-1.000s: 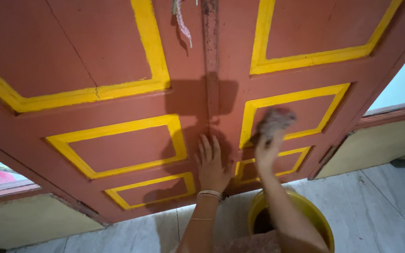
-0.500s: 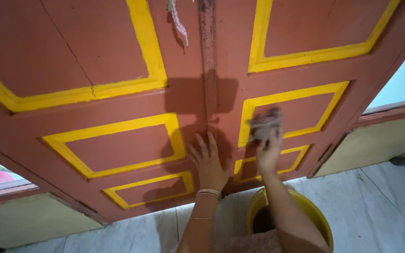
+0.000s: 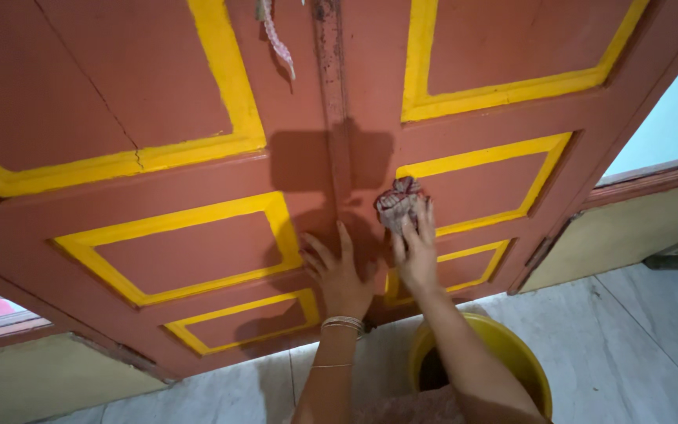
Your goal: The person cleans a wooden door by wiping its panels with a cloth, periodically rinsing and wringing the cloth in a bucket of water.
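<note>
two hands (image 3: 378,263) — one rag (image 3: 395,206); one door (image 3: 198,251); one bucket (image 3: 512,353)

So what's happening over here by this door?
A person is wiping a reddish-brown double door with yellow-edged panels. The right hand presses a crumpled cloth against the door near the centre seam, while the left hand lies flat on the wood beside it, fingers spread, with bangles at the wrist. A yellow bucket stands on the pale tiled floor just below the arms. A strip of fabric hangs near the top of the door.
</note>
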